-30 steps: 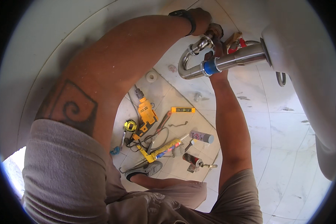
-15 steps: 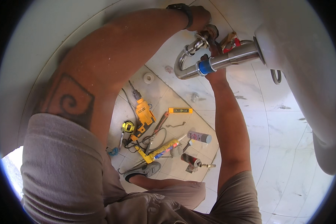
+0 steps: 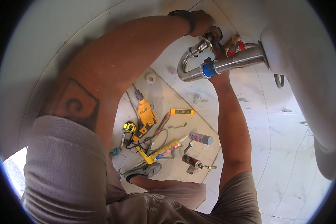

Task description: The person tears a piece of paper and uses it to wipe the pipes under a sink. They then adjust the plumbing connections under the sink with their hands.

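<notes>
A chrome drain pipe (image 3: 192, 75) with a U-bend and a blue band (image 3: 209, 70) runs from the white washbasin (image 3: 298, 71) on the right toward the wall at the top. My left hand (image 3: 202, 22), with a dark band at the wrist, is curled at the pipe's wall end; its fingertips are hidden. From below, my right hand (image 3: 220, 52) reaches up behind the straight pipe section. Its fingers close about the same wall end, partly covered by the pipe, and its thumb shows inside the bend.
On the tiled floor lie a yellow drill (image 3: 146, 115), tape measure (image 3: 129, 127), spirit level (image 3: 182, 111), caulking gun (image 3: 160, 152), spray can (image 3: 201, 138) and small torch canister (image 3: 191, 161). A white tape roll (image 3: 151, 78) rests near the wall. Red packaging (image 3: 235, 47) sits behind the pipe.
The whole view has shifted slightly, so pipe, basin and tools appear a little farther right and lower. Both hands stay at the pipe's wall end.
</notes>
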`<move>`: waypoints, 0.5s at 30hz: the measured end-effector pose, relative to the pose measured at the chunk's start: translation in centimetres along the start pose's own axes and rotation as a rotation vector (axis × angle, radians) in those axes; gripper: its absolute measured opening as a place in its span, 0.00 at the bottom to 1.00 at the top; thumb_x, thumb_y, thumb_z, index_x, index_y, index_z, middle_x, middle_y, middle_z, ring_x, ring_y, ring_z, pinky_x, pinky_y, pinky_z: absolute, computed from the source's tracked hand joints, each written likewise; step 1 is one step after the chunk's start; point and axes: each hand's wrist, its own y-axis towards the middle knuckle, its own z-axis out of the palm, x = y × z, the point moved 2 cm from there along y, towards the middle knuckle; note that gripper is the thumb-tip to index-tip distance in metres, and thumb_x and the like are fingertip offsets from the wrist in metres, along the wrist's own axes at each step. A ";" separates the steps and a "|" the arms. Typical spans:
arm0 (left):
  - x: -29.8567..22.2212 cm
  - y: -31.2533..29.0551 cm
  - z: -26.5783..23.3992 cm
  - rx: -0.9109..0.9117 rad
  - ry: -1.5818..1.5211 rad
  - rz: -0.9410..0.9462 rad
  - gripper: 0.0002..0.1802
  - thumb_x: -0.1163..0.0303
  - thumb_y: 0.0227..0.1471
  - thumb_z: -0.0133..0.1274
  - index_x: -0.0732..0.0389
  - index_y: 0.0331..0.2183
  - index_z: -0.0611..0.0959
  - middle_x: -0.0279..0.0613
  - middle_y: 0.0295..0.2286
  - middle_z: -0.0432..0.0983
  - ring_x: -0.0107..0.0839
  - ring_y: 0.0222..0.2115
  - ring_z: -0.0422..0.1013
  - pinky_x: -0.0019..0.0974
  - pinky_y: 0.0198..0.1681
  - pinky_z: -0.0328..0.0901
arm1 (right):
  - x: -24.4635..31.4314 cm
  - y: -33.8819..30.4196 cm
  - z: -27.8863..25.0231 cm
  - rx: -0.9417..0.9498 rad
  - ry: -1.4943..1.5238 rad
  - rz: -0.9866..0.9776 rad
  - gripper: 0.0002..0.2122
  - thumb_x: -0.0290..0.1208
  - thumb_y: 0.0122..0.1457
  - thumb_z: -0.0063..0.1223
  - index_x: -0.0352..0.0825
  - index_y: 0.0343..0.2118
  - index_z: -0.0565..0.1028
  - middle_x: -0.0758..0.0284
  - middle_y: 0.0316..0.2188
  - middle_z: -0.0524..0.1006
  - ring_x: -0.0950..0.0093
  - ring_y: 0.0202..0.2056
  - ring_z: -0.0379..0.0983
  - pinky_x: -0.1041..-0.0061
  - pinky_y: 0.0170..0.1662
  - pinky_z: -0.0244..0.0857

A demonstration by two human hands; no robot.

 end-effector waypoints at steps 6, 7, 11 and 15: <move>1.6 -1.1 1.6 0.104 -0.360 -0.203 0.12 0.65 0.50 0.60 0.60 0.36 0.85 0.48 0.32 0.82 0.44 0.33 0.79 0.44 0.40 0.72 | -0.3 -0.2 -0.1 0.043 0.017 0.023 0.31 0.22 0.51 0.55 0.31 0.62 0.66 0.49 0.56 0.71 0.56 0.49 0.76 0.61 0.51 0.73; 1.8 -1.1 1.9 0.088 -0.369 -0.221 0.12 0.65 0.50 0.61 0.60 0.36 0.85 0.48 0.32 0.83 0.43 0.34 0.79 0.44 0.41 0.72 | -0.3 -0.3 -0.1 0.047 0.018 0.024 0.31 0.22 0.51 0.54 0.31 0.62 0.66 0.48 0.56 0.70 0.56 0.50 0.76 0.61 0.51 0.73; 2.2 -1.2 3.1 -0.012 -0.321 -0.247 0.13 0.65 0.48 0.63 0.60 0.36 0.85 0.48 0.33 0.83 0.43 0.36 0.80 0.44 0.42 0.72 | -0.3 -0.3 -0.2 0.140 0.073 0.114 0.37 0.29 0.50 0.60 0.32 0.66 0.61 0.49 0.61 0.66 0.50 0.62 0.61 0.55 0.66 0.55; 2.1 -1.7 3.9 -0.087 -0.347 -0.269 0.12 0.66 0.48 0.64 0.60 0.36 0.86 0.48 0.34 0.83 0.43 0.38 0.80 0.44 0.43 0.72 | 0.0 -0.2 -0.2 0.131 0.052 0.094 0.38 0.28 0.50 0.60 0.31 0.66 0.61 0.48 0.61 0.66 0.48 0.62 0.62 0.54 0.65 0.56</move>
